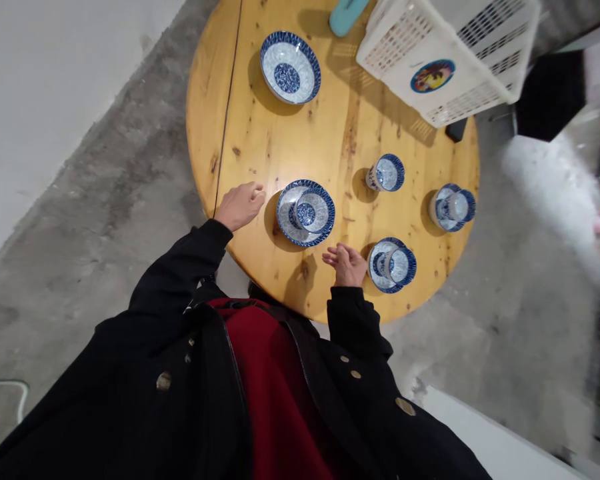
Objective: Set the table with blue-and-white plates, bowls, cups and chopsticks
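My left hand (241, 204) is just left of a blue-and-white bowl (286, 212), its fingers bent loosely, with nothing visible in it. A smaller blue-and-white cup (317, 208) stands inside that bowl. To the bowl's lower right, my right hand (349, 265) holds nothing, its fingers stretched toward the left and apart from the bowl. Close to the right hand's other side is a second bowl (380, 281) with a cup (397, 263) in it. A single patterned cup (387, 173) stands farther up, by itself on the wood.
The round wooden table (300, 147) carries a large patterned bowl (290, 70) at the back and another bowl (439, 212) with a cup (457, 207) near the right edge. A white plastic basket (405, 60), a turquoise object (347, 15) and a small black object (456, 130) are at the back right.
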### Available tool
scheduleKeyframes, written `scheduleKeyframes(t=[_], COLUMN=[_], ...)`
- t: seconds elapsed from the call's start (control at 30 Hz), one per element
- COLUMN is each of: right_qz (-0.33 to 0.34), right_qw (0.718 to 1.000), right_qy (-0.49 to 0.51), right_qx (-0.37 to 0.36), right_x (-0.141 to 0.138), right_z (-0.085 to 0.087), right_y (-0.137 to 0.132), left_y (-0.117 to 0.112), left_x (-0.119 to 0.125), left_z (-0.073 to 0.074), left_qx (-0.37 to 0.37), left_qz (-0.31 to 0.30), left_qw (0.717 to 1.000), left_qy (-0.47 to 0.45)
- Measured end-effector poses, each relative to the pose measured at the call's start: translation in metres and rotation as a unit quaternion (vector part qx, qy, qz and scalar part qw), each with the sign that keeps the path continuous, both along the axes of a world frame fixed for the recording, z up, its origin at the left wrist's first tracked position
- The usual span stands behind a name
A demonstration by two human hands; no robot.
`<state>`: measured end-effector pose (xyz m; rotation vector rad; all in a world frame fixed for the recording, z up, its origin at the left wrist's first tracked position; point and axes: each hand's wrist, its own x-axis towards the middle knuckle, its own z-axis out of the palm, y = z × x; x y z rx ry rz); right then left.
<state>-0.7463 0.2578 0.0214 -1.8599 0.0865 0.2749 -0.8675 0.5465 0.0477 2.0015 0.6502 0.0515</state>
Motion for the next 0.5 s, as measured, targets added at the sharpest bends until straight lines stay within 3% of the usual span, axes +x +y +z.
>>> scheduleKeyframes(t=[0.2,0.37,0.5], right_qz=[-0.032,0.030,0.096], right_qw=[0.998,0.996,0.987], right_qy=[0.050,0.087,0.123], right_qx=[0.004,0.012,0.029], right_x=[-0.060,-0.097,-0.112], right_z=[-0.006,-0.011,-0.017], right_y=[-0.012,0.019,0.048], left_y=[0.005,0.007,0.007], left_x=[-0.073,-0.114,-0.134], left_z=[-0.013,-0.016,-0.008], left_qx=[-0.043,-0.062,-0.078], left_qz=[0.090,0.136,0.152], left_qw=[0.995,0.989,0.985], left_qy=[-0.001,-0.007,-0.004])
